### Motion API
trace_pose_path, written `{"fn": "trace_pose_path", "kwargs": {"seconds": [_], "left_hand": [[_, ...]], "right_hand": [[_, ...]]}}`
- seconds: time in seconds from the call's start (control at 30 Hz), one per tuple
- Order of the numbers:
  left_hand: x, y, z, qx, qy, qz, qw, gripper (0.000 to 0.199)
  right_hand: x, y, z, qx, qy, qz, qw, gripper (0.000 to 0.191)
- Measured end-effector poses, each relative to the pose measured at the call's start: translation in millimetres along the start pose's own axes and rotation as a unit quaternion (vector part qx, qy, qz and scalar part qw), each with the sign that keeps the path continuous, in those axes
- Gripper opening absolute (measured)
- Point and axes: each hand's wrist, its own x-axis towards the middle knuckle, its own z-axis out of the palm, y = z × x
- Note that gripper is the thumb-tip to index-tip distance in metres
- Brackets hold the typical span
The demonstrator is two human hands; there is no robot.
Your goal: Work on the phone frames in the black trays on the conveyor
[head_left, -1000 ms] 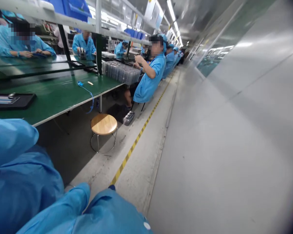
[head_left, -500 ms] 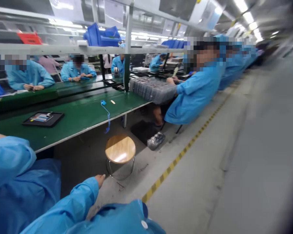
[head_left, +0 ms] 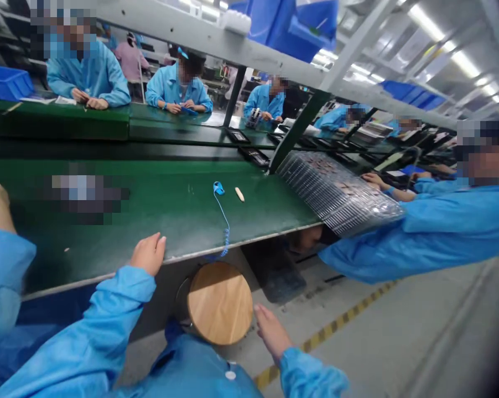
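Observation:
My left hand [head_left: 149,253] is at the front edge of the green workbench [head_left: 178,221], its fingers stretched out and nothing seen in it. Lower right, my right hand [head_left: 272,330] hangs beside a round wooden stool [head_left: 221,304], fingers extended and empty. Whether it touches the seat I cannot tell. On the bench ahead lies a blue wrist strap [head_left: 218,188], whose coiled cord [head_left: 225,240] drops over the edge. A small pale, pointed tool [head_left: 239,194] lies close to the strap.
A tall stack of clear plastic trays [head_left: 341,193] stands at the bench's right end, by a seated co-worker [head_left: 452,226]. Another person's arm [head_left: 0,265] is close on my left. A metal post [head_left: 297,130] and an overhead shelf rail [head_left: 183,30] cross ahead. A blurred dark item [head_left: 87,199] lies left.
My view has come nearer to the bench and stool. The left hand has risen from beside the stool to the bench edge. My right hand has come into view.

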Motion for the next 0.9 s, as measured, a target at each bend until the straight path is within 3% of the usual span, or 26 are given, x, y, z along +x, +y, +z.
{"fn": "trace_pose_path", "kwargs": {"seconds": [0.1, 0.2, 0.43, 0.73, 0.9], "left_hand": [[22.8, 2.8, 6.0, 0.073, -0.026, -0.027, 0.997, 0.041], [20.4, 0.6, 12.9, 0.086, -0.040, -0.034, 0.995, 0.038], [17.4, -8.4, 6.7, 0.092, -0.099, -0.070, 0.988, 0.043], [13.4, -22.3, 8.0, 0.123, -0.092, -0.099, 0.983, 0.054], [3.3, -24.3, 13.9, 0.191, -0.059, -0.144, 0.969, 0.056]], "right_hand": [[4.1, -58.0, 15.0, -0.044, -0.040, -0.026, 0.998, 0.064], [13.4, -104.5, 9.6, -0.086, -0.029, -0.020, 0.996, 0.057], [59.8, -179.7, -0.4, -0.108, 0.006, -0.077, 0.991, 0.043], [168.4, -282.5, 18.5, -0.166, -0.010, -0.216, 0.962, 0.037], [225.4, -312.3, 17.3, -0.234, -0.033, -0.272, 0.933, 0.040]]}}
